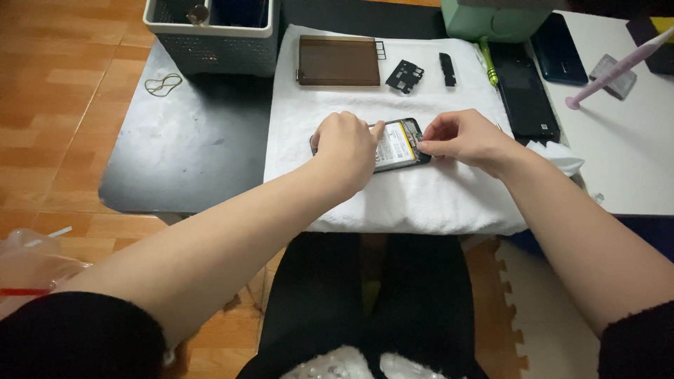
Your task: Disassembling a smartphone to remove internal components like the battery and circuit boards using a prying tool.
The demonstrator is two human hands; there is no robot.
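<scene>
White towel (393, 196) is covering the low table, and an opened phone (400, 146) is lying on it face down, back cover off, battery showing. Left hand (345, 151) is pressing down on the phone's left part, forefinger stretched onto the battery, fingers loosely curled and not clamped on anything. Right hand (463, 137) is working at the phone's right end, thumb and forefinger pinched together at the edge; cannot tell if they're closing on a small part or just on the frame.

Far side of the towel: brown flat case (339, 61), two black plastic pieces (405, 76) (447, 69). Green screwdriver (489, 62) is lying at the towel's far right edge, beside a second black phone (525, 98). Grey basket (214, 35) is sitting far left, rubber band (163, 85) near it.

Risks as I'm reading it:
- finger pressure on the bare battery could dent it
- the pinch at the right end is likely close to connectors; pulling at an angle could tear a flex cable
- any loose screw dropping onto the towel could be getting lost in the pile
- phone could be sliding if the left hand eases off
</scene>
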